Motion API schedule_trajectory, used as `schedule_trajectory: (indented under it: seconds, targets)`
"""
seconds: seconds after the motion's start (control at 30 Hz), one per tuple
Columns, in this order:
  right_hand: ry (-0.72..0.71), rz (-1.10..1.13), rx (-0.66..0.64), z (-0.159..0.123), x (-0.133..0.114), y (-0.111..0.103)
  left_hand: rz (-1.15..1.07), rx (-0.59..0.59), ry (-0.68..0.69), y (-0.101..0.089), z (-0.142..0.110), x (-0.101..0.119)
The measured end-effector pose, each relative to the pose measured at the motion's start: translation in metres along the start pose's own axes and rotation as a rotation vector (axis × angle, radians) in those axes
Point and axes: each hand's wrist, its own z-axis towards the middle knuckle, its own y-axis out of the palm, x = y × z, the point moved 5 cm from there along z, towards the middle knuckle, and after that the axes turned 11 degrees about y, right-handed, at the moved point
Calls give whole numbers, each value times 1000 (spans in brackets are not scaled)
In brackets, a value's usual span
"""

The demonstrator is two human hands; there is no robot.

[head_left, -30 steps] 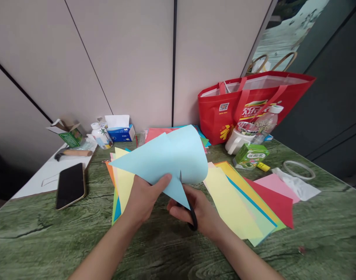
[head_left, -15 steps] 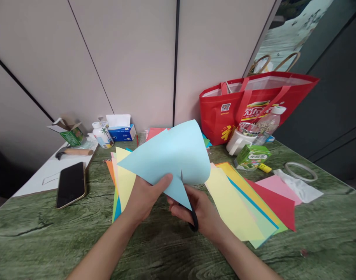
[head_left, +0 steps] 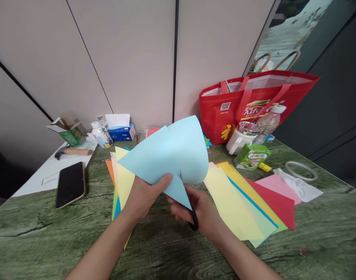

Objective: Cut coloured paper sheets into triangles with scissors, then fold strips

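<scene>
A sheet of light blue paper (head_left: 169, 151), curled over at its right side, is pinched in my left hand (head_left: 147, 194), thumb on top and fingers underneath. Below the curl, a cut runs into the sheet and leaves a pointed flap toward me. My right hand (head_left: 195, 208) is closed on black-handled scissors (head_left: 194, 221) at the paper's lower edge. The blades are mostly hidden by the paper. Beneath and left of my left hand lie coloured sheets (head_left: 124, 182), yellow uppermost. Right of my right hand fans another stack of coloured paper (head_left: 230, 202).
A phone (head_left: 70, 185) and a hammer (head_left: 75, 152) lie at left. Behind stand a white bottle (head_left: 102, 135) and a tissue box (head_left: 121, 132). At right are a red bag (head_left: 219, 124), white mug (head_left: 239, 142), green carton (head_left: 252, 156), plastic bottle (head_left: 269, 124) and tape roll (head_left: 301, 171).
The curled top of the blue paper has shifted slightly up and left. Both hands and the scissors stay almost where they were.
</scene>
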Motion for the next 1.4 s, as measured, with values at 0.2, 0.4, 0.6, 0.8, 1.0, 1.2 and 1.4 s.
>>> schedule_trajectory:
  seconds: [0.2,0.4,0.6,0.8,1.0,1.2,1.4]
  targets:
    - [18,12,24,-1,-3,1,8,-18,-19,1,0,2]
    - [23,-27,23,-4,-4,2,9,-25,-27,2,0,5]
    - [2,-1,6,-3,-3,3,-17,-37,-28,3,-1,5]
    - [-1,-23,21,-2,0,1,-45,-79,-52,4,-2,3]
    - [-4,-32,19,-2,2,-1,-87,-132,-62,7,-3,4]
    - [15,-48,34,-1,5,-1,-109,-77,-73,8,-2,7]
    - [19,32,10,-1,2,4,-162,-67,-128,10,-4,4]
